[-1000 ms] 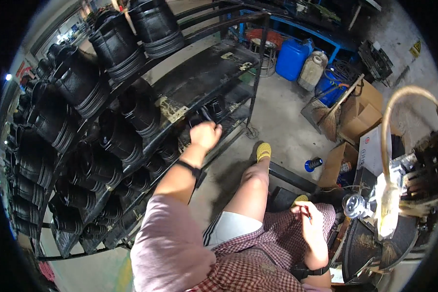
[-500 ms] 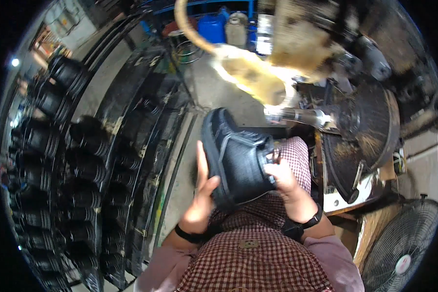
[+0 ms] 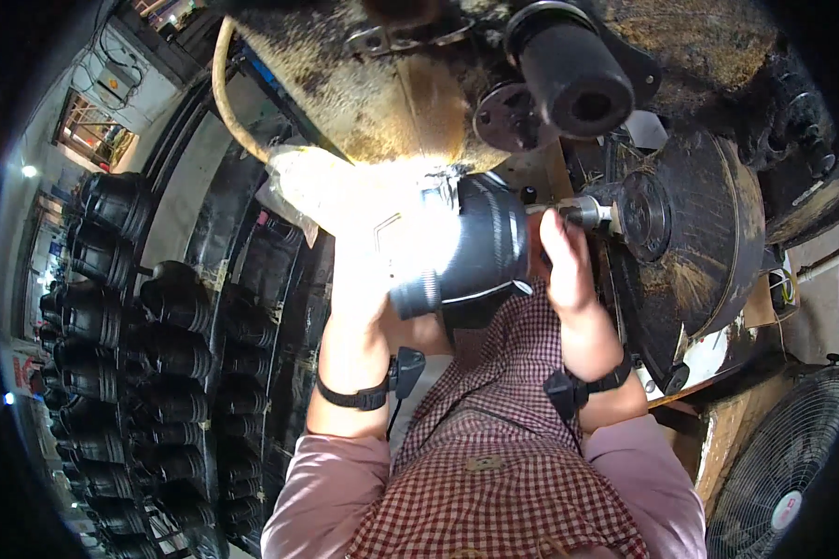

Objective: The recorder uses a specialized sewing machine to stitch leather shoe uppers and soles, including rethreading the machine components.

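A black shoe [image 3: 471,247] is held up in front of me, its sole side toward the camera, close to a dirty machine [image 3: 410,84] with a round spindle [image 3: 587,212]. My left hand [image 3: 364,270] grips the shoe's left side and sits in bright glare. My right hand [image 3: 564,265] holds its right side, with the fingers next to the spindle. Both wrists wear black straps.
A metal rack [image 3: 196,307] full of black shoes [image 3: 112,279] fills the left side. A large black wheel [image 3: 694,238] of the machine stands at the right, and a floor fan [image 3: 792,475] is at the lower right. A yellowish hose [image 3: 233,102] curves at the top left.
My left hand took a shoe from the rack, then both hands held it. Now the shoe is raised closer to the machine's spindle and turned.
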{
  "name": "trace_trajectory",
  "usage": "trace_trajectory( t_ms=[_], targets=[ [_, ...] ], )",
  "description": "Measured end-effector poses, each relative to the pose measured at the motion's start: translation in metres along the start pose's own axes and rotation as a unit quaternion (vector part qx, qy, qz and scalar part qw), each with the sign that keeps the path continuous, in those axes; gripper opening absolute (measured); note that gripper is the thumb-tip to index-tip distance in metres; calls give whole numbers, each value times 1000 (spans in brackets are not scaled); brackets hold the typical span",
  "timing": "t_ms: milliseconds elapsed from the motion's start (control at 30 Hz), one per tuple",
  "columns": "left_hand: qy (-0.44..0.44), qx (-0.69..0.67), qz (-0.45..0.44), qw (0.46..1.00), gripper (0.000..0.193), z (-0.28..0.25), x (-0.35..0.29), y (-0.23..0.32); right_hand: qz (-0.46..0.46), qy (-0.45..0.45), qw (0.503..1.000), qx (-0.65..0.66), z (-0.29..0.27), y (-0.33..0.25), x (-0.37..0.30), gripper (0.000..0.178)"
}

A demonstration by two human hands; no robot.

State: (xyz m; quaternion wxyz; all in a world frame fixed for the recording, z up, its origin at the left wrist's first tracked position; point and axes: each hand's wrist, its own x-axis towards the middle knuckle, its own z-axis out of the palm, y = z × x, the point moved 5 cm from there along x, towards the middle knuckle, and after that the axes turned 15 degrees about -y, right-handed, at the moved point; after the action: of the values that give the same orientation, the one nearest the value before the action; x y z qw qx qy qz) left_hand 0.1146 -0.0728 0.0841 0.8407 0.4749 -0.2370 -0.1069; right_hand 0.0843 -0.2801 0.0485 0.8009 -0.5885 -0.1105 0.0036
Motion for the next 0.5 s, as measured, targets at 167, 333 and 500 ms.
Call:
trace_trajectory(
  t_ms=[167,333,500],
  targets=[
    [4,160,5,987,46,15,4,8,-95,-35,994,-27,36,-6,-31,37],
    [-16,113,2,993,45,13,-1,0,-92,-33,994,-46,37,-12,-32,32],
    [-6,79,-37,996,42,7,1,-9,-86,-19,995,-43,37,-18,-34,31]
  ],
)
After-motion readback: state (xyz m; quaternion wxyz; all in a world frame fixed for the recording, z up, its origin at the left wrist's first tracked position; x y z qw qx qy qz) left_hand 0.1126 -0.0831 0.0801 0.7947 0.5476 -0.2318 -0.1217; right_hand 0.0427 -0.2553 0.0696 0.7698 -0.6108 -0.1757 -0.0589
